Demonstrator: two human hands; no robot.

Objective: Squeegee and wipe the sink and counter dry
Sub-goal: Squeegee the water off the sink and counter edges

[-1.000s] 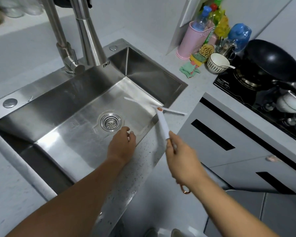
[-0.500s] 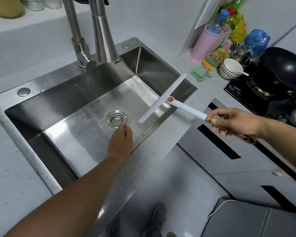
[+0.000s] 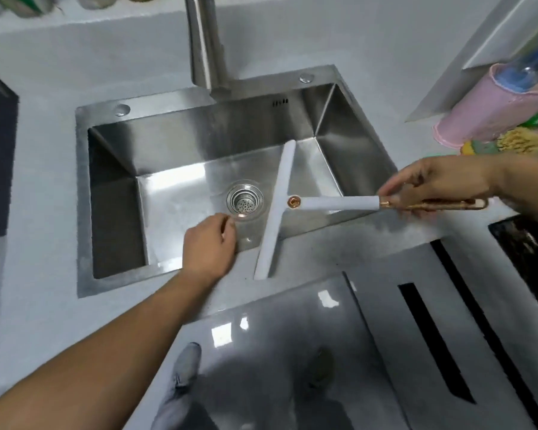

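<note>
Right hand point(image 3: 441, 184) pinches the white T-shaped squeegee point(image 3: 336, 202) over the shiny steel sink point(image 3: 199, 141) to push water; left hand point(image 3: 210, 243) rests loose, empty

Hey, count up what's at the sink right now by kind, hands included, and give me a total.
Squeegee: 1
Faucet: 1
Drain strainer: 1
Round deck caps: 2
Hands: 2, left hand and right hand
Total: 7
</note>
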